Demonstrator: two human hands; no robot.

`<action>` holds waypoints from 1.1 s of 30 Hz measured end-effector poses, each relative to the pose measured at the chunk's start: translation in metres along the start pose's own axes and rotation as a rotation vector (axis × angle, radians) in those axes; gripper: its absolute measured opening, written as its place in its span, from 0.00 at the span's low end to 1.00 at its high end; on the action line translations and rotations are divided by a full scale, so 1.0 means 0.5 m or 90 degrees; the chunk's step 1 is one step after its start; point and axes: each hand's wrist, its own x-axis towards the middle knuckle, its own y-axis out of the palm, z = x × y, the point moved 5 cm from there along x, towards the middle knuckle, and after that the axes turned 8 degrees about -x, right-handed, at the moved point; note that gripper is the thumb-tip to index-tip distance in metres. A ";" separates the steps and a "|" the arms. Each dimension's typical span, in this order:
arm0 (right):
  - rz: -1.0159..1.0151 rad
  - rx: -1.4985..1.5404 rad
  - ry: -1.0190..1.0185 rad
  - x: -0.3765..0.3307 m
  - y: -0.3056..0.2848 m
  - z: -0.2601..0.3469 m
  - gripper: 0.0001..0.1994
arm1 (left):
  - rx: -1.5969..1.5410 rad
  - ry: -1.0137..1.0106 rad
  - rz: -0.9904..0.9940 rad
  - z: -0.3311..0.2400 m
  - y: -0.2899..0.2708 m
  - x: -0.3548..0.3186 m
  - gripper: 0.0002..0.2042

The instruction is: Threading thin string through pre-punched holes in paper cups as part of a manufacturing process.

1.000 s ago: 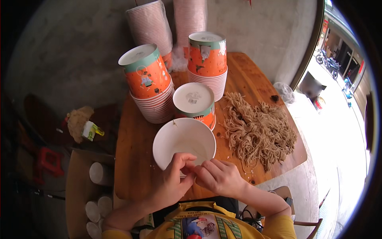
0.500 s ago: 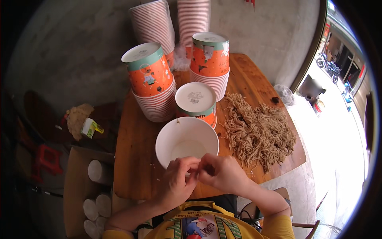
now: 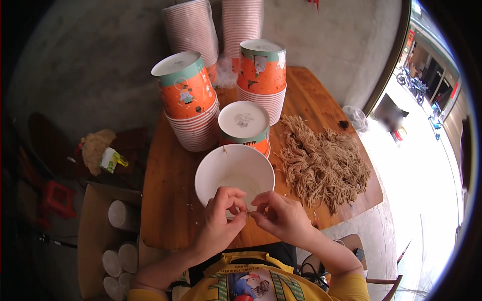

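Observation:
A white paper bucket (image 3: 235, 165) stands mouth up at the table's near side, in front of me. Over its near rim, my left hand (image 3: 224, 218) and my right hand (image 3: 281, 215) meet at the fingertips. Each pinches thumb against fingers on a short, thin brown string (image 3: 249, 212), of which only a bit shows between them. A small brown strand (image 3: 225, 149) sits on the bucket's far rim. To the right lies a loose heap of tan strings (image 3: 326, 163).
Upside-down orange buckets rise in a left stack (image 3: 185, 98), a right stack (image 3: 261, 75) and a low stack (image 3: 244, 120) on the wooden table (image 3: 168, 200). Wrapped stacks (image 3: 191, 30) stand behind. A cardboard box (image 3: 95, 215) with several white cylinders is at lower left.
My hands have drawn slightly apart, and their fingers are lifted and less curled, baring a bit of string between the fingertips. The bucket keeps its place.

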 end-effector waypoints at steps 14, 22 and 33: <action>-0.015 0.219 0.138 0.008 0.020 -0.040 0.07 | 0.009 -0.005 0.019 -0.001 0.004 0.010 0.17; -0.021 0.016 0.013 -0.007 0.003 -0.007 0.09 | -0.009 -0.017 0.016 -0.003 -0.002 0.012 0.17; -0.065 -0.038 0.002 -0.012 0.025 -0.014 0.08 | 0.007 -0.041 0.026 -0.003 0.001 0.013 0.17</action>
